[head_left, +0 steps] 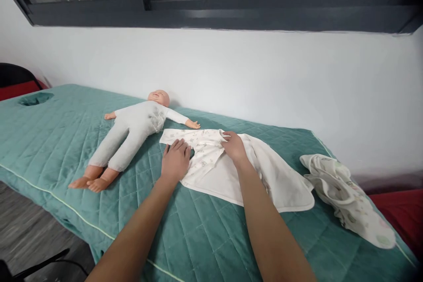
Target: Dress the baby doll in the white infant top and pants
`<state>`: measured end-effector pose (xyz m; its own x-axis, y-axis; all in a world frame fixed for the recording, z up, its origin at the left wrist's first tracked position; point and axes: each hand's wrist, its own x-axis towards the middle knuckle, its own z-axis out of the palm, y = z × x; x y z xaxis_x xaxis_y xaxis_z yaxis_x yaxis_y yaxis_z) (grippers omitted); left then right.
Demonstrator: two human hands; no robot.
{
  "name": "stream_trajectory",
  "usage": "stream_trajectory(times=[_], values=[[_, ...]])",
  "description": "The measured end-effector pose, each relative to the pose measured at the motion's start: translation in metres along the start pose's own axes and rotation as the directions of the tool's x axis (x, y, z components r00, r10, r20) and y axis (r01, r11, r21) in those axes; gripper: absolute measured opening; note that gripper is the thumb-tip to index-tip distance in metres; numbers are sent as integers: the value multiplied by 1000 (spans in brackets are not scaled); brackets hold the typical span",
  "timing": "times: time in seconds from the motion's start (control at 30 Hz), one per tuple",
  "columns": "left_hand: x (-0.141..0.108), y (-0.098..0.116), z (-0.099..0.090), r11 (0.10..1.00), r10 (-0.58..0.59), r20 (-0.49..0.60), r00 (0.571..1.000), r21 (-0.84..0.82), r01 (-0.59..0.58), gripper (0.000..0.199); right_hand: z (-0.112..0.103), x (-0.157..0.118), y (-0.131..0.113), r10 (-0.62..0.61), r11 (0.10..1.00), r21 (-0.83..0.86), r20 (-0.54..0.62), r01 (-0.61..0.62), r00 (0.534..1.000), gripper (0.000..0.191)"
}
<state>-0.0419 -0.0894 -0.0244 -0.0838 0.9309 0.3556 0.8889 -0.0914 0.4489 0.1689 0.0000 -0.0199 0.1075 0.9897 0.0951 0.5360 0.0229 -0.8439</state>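
Observation:
A white baby top [209,180] with a small printed pattern lies spread open on the green quilted cover, one sleeve stretched to the left. My left hand [176,158] rests on the lower edge of that sleeve, fingers extended and lying flat. Higher up and to the right, my right hand [234,146] pinches the top's fabric near its upper edge between thumb and fingers. Left of the top, a baby doll [137,119] in a white body suit lies on its back, arms spread. One doll hand is just above the sleeve's end.
A crumpled white patterned baby garment [343,194] lies at the bed's right end. The green quilted bed [205,233] stands against a white wall [211,70] under a barred window. A face hole [35,98] shows at the far left. Red items flank both ends.

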Motion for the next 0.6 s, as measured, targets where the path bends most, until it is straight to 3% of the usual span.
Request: stream_trajectory(times=[0.07, 0.17, 0.3, 0.47, 0.6], values=[[-9, 0, -5, 994, 42, -62, 997, -99, -48, 29, -1, 0, 0, 4, 1000, 6, -9, -4, 1000, 47], [-37, 6, -15, 950, 190, -122, 974, -227, -214, 26, -1, 0, 0, 14, 1000, 16, -19, -14, 1000, 44], [-77, 19, -25, 910, 347, -63, 936, -220, -352, 37, 1, 0, -1, 32, 999, 27, -29, -31, 999, 40], [-91, 21, -24, 934, 326, 0, 946, -157, -321, 50, -1, -3, -3, 38, 999, 20, -8, -38, 999, 40], [-87, 18, -19, 955, 268, -53, 962, -115, -273, 36, -8, -5, -3, 33, 999, 16, 66, -34, 997, 43]])
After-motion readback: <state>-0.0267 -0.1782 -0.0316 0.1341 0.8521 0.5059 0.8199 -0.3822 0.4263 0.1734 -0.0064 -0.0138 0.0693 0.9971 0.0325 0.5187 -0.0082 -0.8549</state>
